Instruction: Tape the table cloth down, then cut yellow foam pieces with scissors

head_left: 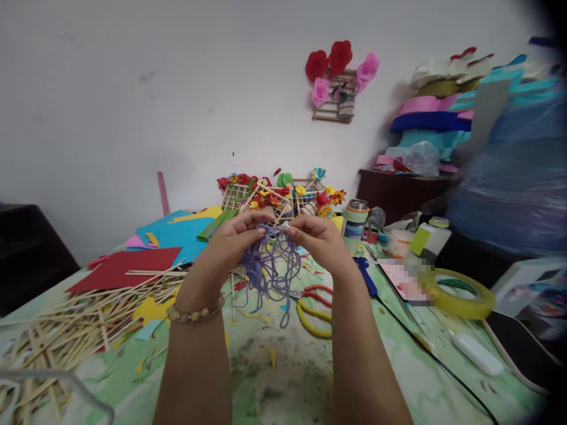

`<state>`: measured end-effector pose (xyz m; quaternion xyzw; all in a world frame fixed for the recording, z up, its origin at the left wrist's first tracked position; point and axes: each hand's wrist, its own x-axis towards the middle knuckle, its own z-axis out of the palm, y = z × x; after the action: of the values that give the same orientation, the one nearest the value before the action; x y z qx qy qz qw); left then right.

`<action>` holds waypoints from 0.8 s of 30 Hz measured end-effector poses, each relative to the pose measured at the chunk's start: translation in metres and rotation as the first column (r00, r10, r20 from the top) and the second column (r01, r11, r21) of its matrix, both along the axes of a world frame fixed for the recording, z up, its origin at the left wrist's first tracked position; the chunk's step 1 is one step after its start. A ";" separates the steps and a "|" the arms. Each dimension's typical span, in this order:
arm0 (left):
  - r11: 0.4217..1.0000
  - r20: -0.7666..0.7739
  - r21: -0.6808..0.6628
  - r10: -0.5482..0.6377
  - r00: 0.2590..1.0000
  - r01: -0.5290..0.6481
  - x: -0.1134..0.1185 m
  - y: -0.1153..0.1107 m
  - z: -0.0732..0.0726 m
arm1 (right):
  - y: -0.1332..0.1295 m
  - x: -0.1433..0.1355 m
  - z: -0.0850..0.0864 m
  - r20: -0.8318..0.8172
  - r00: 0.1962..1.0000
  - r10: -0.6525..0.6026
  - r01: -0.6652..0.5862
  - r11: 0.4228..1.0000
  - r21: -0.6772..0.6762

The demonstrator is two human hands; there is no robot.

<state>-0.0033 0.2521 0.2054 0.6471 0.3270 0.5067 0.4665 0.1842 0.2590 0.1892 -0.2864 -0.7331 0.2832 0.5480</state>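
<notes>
A tangled bunch of purple yarn (270, 265) hangs in loops between my two hands, above the middle of the table. My left hand (234, 239), with a beaded bracelet (195, 314) at its wrist, pinches the yarn between thumb and fingers. On the other side my right hand (316, 239) is also closed, its thumb and forefinger gripping a strand. Some loose loops dangle well below the fingers. Under and behind them lie scissors (315, 307) with red and yellow handles, partly covered by my right forearm.
Wooden sticks (88, 319) are heaped at left beside red paper (128, 268) and blue paper (177, 236). Stick frames with paper flowers (274, 198) stand behind. To the right are a jar (355, 221), a blue glue gun (367, 277) with its cord, yellow tape (463, 294) and a phone (518, 348).
</notes>
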 end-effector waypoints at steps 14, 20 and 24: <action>0.996 -0.253 -0.031 -0.094 0.963 0.089 -0.002 -0.004 0.000 | -0.002 -0.006 0.004 -0.124 0.990 -0.060 0.076 0.988 0.131; 0.987 -0.211 -0.077 -0.158 0.965 0.145 -0.003 -0.004 0.000 | -0.001 -0.004 0.005 -0.203 0.977 -0.059 0.092 0.984 0.156; 0.983 -0.209 -0.104 -0.167 0.964 0.148 -0.004 -0.006 0.001 | -0.003 -0.005 0.007 -0.219 0.975 -0.043 0.075 0.987 0.143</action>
<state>-0.0073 0.2463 0.2063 0.7013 0.3451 0.3796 0.4950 0.1793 0.2555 0.1959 -0.2337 -0.6798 0.2401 0.6523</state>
